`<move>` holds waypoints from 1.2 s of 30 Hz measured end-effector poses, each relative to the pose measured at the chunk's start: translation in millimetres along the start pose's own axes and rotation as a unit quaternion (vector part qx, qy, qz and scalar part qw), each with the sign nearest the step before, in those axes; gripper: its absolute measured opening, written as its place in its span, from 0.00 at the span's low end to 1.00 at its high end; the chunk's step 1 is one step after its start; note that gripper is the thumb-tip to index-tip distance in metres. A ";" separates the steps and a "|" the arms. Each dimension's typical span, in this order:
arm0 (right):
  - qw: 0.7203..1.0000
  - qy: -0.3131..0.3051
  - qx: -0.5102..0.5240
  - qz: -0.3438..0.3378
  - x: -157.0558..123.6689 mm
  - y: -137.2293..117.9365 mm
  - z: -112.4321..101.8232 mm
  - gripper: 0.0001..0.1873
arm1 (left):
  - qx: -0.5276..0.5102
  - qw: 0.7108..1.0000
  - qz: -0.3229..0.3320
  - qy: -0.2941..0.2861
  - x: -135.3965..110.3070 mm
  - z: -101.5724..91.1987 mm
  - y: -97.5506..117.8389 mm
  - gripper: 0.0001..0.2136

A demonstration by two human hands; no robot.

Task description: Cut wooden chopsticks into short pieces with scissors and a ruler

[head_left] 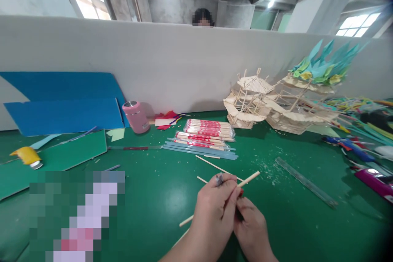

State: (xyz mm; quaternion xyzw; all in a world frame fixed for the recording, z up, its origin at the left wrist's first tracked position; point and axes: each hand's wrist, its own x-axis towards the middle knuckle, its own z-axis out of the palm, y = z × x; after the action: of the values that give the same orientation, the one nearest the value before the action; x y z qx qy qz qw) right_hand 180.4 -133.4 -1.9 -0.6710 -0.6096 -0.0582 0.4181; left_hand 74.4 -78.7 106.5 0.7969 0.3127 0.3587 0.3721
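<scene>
Pinching a probably light, stiff, snappable wooden stick [249, 178], best held mid-length, in the left hand [215, 201], with the right hand [253, 218] curled close (cannot tell around what).

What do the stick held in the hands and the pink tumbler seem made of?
Stick: probably unvarnished wood or bamboo, judging by its pale tan, matte surface.
Pink tumbler: perhaps coated metal with a satin finish; the top looks silvery, but plastic is possible.

I see a green surface [153, 200] filling the lower frame, a pink tumbler [136, 118] upright at centre left. Packaged sticks [210, 128] and grey-blue strips [196, 151] lie mid-frame, a loose stick [211, 164] just below them; stick-built models [274, 104] stand right of centre.
</scene>
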 end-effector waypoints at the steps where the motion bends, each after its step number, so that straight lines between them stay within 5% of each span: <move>1: 1.000 -0.009 0.000 0.007 -1.1 0.0 0.2 0.13 | -0.001 1.000 0.000 0.002 0.3 0.0 -0.1 0.10; 6: 0.997 -0.060 0.010 0.050 -3.6 0.7 0.9 0.19 | -0.015 1.000 -0.006 -0.004 3.8 1.3 -0.1 0.11; 12: 0.989 -0.116 0.048 0.080 4.4 0.2 -3.6 0.13 | -0.060 0.997 -0.045 0.020 15.2 -5.3 -6.7 0.12; 18: 0.988 -0.138 0.040 0.062 31.2 -7.1 -28.9 0.14 | -0.159 0.971 -0.169 0.063 30.4 -24.6 -4.7 0.09; 21: 0.990 -0.140 -0.006 0.032 37.2 -3.9 -39.7 0.14 | -0.226 0.955 -0.181 0.059 33.7 -26.8 -3.5 0.09; 26: 0.986 -0.140 -0.082 0.045 27.6 31.1 -53.9 0.15 | -0.282 0.940 -0.191 0.028 25.7 -29.7 -17.4 0.08; 31: 0.942 -0.209 -0.200 0.171 20.4 75.6 -74.1 0.18 | -0.221 0.952 -0.192 0.090 8.9 -36.1 -36.8 0.09; 36: 0.925 -0.236 -0.148 0.257 29.1 112.3 -108.4 0.17 | -0.092 0.981 -0.155 0.075 -2.6 -27.7 -50.6 0.10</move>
State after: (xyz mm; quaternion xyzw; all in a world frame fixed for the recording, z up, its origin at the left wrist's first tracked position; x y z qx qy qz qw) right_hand 331.8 -169.1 30.0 -0.8533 -0.4816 0.1216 0.1587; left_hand 38.9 -43.8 77.2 0.6718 0.4250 0.3823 0.4710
